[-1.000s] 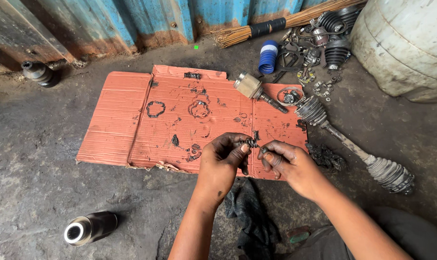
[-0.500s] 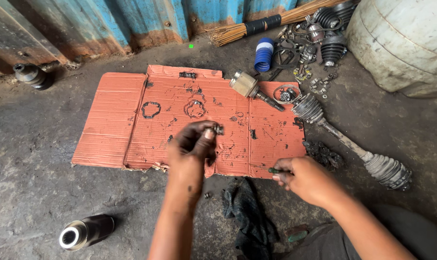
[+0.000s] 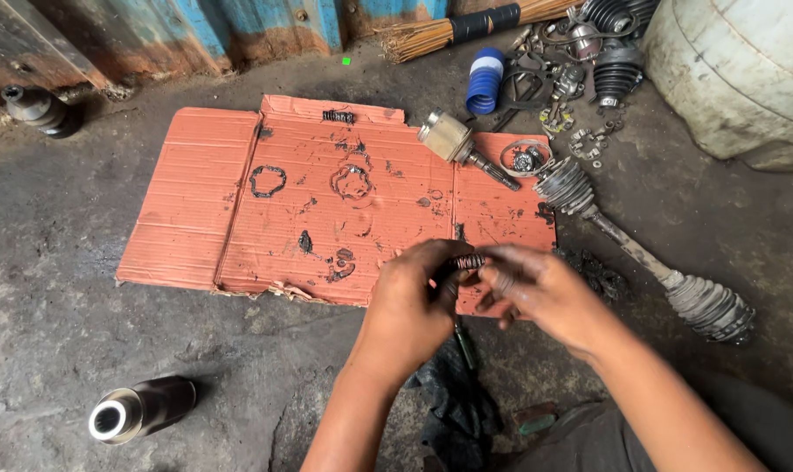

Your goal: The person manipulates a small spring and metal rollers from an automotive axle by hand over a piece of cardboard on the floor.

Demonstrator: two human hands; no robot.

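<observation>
Both of my greasy hands meet over the near edge of a flattened orange cardboard sheet (image 3: 239,210). My left hand (image 3: 414,301) and my right hand (image 3: 536,288) pinch between their fingertips a small dark ridged metal part (image 3: 468,260). A thin dark tool shaft (image 3: 464,343) points down below my left hand. On the cardboard lie a dark ring (image 3: 268,180), a greasy ring mark (image 3: 352,181), a small spring-like piece (image 3: 338,115) and a metal joint stub (image 3: 456,142).
A drive axle with rubber boots (image 3: 641,253) lies right of the cardboard. A metal cylinder (image 3: 138,409) rests on the concrete at lower left. Blue ribbed boot (image 3: 485,80), black boots, clamps, a broom and a white drum (image 3: 746,70) crowd the back right. A dark rag (image 3: 453,393) lies below my hands.
My left hand came back from the middle of the cardboard toward my right hand. Both now join on the small ridged part. The camera view shifted slightly.
</observation>
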